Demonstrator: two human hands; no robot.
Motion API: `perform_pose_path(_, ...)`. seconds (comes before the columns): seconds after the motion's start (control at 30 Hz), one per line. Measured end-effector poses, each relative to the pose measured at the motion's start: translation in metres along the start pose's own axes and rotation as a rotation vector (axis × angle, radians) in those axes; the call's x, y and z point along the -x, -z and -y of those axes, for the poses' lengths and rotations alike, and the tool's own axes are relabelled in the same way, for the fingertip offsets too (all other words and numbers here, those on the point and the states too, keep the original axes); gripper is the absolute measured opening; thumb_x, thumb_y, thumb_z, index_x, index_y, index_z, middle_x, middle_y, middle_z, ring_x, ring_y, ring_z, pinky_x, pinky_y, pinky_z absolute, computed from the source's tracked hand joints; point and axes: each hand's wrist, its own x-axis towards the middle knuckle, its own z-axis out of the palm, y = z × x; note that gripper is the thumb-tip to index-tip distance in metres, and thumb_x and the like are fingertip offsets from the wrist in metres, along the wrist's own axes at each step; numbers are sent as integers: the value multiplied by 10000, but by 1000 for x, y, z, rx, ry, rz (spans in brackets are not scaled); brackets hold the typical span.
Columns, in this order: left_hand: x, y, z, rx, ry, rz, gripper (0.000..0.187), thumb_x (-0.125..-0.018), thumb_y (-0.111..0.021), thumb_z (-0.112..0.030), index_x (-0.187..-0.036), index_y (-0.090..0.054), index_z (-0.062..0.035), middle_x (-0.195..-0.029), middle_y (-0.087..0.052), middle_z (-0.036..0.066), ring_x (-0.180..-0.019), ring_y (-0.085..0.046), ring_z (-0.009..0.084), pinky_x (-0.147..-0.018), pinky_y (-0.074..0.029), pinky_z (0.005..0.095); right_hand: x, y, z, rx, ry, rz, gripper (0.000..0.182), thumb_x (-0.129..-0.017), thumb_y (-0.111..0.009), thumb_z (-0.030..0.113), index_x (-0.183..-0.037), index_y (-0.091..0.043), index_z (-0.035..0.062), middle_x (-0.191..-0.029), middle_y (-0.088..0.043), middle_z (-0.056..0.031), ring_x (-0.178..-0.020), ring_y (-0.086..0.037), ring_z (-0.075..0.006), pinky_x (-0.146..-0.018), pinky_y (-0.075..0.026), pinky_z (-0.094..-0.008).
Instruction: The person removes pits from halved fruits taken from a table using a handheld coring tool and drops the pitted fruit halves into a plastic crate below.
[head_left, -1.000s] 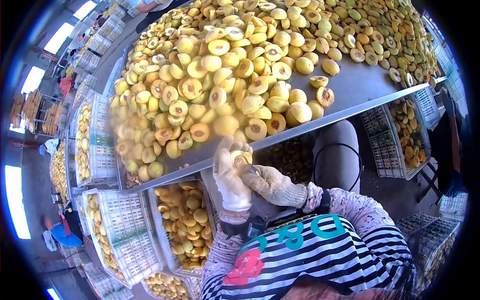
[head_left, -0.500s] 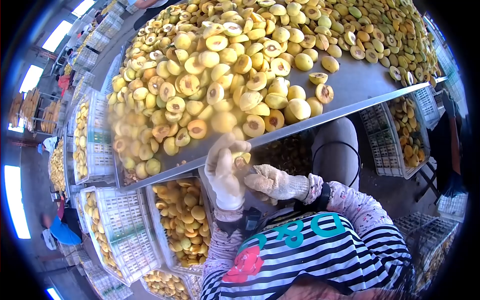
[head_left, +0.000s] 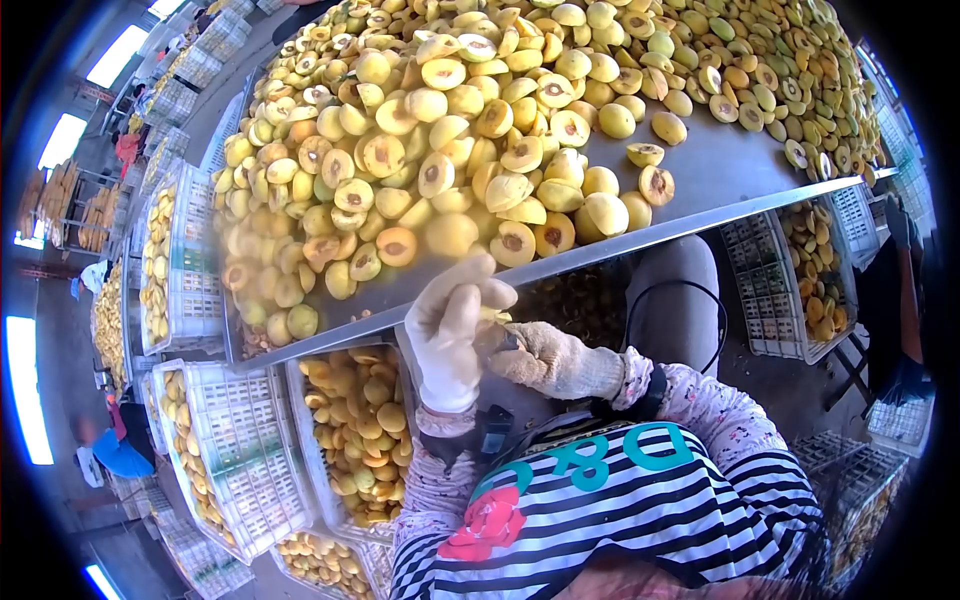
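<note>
Curling round one yellow fruit piece (head_left: 492,316) — left hand (head_left: 447,335), just beside the metal table (head_left: 700,222). Piece sits between both hands, left one nearer; long axis hidden. Right hand (head_left: 560,362) gripping one small dark tool (head_left: 508,342), tip toward piece. Fruit halves (head_left: 657,185) across table — too many to count.
</note>
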Motion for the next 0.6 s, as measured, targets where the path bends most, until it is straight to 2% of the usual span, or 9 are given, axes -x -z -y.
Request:
perform_pose_path(0.07,0,0,9,31,-166,31,273,-988,-542,-58,-1222,-638,46,-895,-714,120,-844,-681,197,-792,-560,330,1,16,6,-123,-372,143,277,-1008,-593,329,-1030,-611,54,-786,-603,4,-709,-532,-80,-641,-465,-263)
perform_pose_path(0.13,-2,5,17,39,-238,35,268,-982,-556,-45,-1215,-640,56,-900,-721,120,-840,-683,201,-790,-555,322,2,14,16,-104,-546,132,282,-1021,-576,315,-1068,-624,40,-827,-621,-10,-779,-548,-83,-704,-486,-270)
perform_pose_path(0.23,-3,9,18,204,-117,81,262,-980,-560,-39,-1206,-644,63,-892,-720,121,-844,-683,201,-802,-553,319,-1,3,2,59,-48,30,303,-1018,-562,375,-933,-593,86,-684,-543,22,-592,-494,-65,-517,-411,-235)
perform_pose_path(0.3,-3,14,10,65,-63,135,252,-969,-558,-24,-1182,-660,65,-882,-716,107,-820,-679,174,-780,-551,290,2,4,3,-101,-245,107,344,-1010,-564,411,-896,-582,87,-643,-510,30,-547,-472,-77,-486,-376,-242)
perform_pose_path(0.37,-7,22,2,-61,-33,263,248,-964,-556,-16,-1170,-668,65,-875,-714,96,-804,-675,160,-764,-548,272,3,16,10,-217,-565,238,343,-1012,-565,398,-925,-603,68,-665,-530,22,-593,-498,-87,-530,-405,-252)
perform_pose_path(0.4,-6,20,-4,-102,40,250,245,-956,-552,-7,-1154,-677,65,-863,-711,80,-788,-670,148,-740,-547,261,4,14,4,-261,-551,238,354,-1013,-555,398,-887,-591,69,-663,-528,18,-566,-495,-97,-516,-406,-258)
perform_pose_path(0.5,-6,13,-13,-193,176,225,248,-962,-566,-26,-1166,-671,67,-853,-709,79,-789,-669,147,-737,-550,267,5,-7,-3,-49,-323,-2,367,-1012,-550,404,-818,-547,92,-640,-507,22,-484,-449,-92,-450,-370,-250)
perform_pose_path(0.53,-6,19,-11,-149,167,275,264,-975,-546,-40,-1188,-658,69,-843,-706,86,-788,-670,163,-733,-554,277,5,-8,9,-9,-341,31,398,-1015,-525,450,-808,-507,111,-620,-478,25,-439,-410,-87,-405,-340,-241)
perform_pose_path(0.6,-4,22,-12,45,231,388,280,-985,-527,-48,-1209,-643,73,-838,-705,94,-789,-672,177,-732,-552,278,10,-5,8,-255,-528,182,406,-1017,-501,476,-832,-497,115,-608,-449,31,-445,-406,-79,-404,-342,-231)
